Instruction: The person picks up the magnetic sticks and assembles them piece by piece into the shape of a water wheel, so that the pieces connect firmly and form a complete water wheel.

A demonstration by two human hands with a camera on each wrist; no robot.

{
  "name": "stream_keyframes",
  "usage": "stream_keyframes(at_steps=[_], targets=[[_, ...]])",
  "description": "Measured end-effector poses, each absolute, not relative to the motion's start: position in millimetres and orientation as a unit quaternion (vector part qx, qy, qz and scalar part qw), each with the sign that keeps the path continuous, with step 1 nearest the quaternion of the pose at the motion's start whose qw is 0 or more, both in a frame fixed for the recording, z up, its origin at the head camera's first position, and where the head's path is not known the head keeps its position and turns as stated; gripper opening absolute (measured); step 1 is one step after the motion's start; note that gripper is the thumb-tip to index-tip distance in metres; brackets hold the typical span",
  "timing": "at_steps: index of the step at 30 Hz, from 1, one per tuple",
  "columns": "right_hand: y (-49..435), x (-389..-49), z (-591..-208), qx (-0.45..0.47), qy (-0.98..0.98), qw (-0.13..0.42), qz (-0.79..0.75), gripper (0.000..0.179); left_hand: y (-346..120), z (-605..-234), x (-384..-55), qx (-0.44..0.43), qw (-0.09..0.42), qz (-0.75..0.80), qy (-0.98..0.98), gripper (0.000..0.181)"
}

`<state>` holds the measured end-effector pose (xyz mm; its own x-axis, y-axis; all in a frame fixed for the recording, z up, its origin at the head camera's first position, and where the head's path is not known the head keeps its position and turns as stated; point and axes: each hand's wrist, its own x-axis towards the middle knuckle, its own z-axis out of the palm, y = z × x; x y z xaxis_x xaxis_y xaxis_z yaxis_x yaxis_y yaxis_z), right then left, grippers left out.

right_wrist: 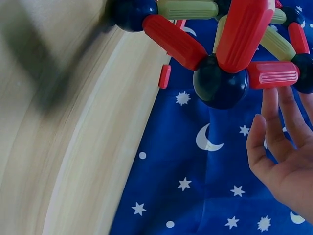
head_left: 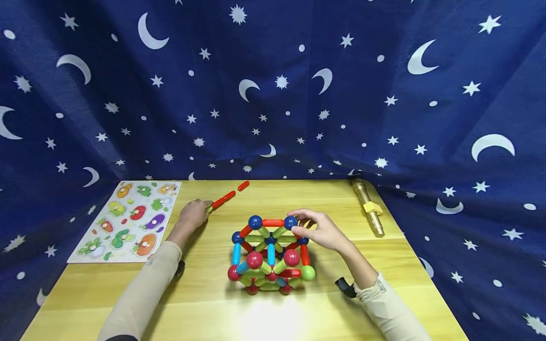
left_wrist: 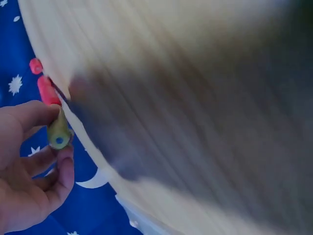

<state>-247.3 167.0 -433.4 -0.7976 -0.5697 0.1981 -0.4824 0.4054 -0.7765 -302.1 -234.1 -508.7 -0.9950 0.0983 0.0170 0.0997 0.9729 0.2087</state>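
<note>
My left hand (head_left: 194, 213) pinches a yellow-green magnetic rod (left_wrist: 59, 132) between thumb and fingers at the table's far left. Just beyond that rod's end lies a red magnetic rod (head_left: 218, 203); whether they touch, I cannot tell. At mid-table stands a magnetic frame of rods and balls, its upper blue balls (head_left: 255, 222) joined by a red rod (head_left: 273, 222). My right hand (head_left: 317, 229) is at the frame's top right blue ball (head_left: 291, 222). In the right wrist view its fingertips touch a red rod (right_wrist: 274, 74), with the thumb apart from it.
More red rods (head_left: 243, 185) lie in a line toward the back edge. A vegetable picture board (head_left: 145, 219) is at the left. At the right lies a gold flashlight (head_left: 362, 195) with a yellow block (head_left: 373, 208) on it. A starry blue curtain (head_left: 273, 94) hangs behind the table.
</note>
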Motion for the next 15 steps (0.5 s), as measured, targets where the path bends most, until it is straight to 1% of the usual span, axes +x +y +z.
stream_keyframes(at_steps=[4,8,10,12,15], targets=[[170.5,-246.1,-433.2,-0.308,0.839,0.052,-0.445,0.033,-226.2,-510.7,-303.7,-0.076,0.017,-0.032,-0.996,0.036],[169.6,-245.5,-432.5,-0.306,0.841,0.051,-0.443,0.034,-220.5,-509.4,-304.7,-0.074,0.026,-0.035,-0.996,0.041],[168.7,-245.7,-432.0,-0.306,0.842,0.050,-0.442,0.033,-216.5,-500.0,-300.6,-0.063,0.045,-0.083,-0.993,0.043],[168.1,-245.9,-431.4,-0.305,0.842,0.050,-0.443,0.033,-208.1,-481.6,-289.7,-0.050,0.069,-0.168,-0.982,0.043],[168.2,-245.1,-430.4,-0.304,0.841,0.053,-0.445,0.033,-183.3,-438.8,-255.4,-0.040,0.097,-0.325,-0.940,0.041]])
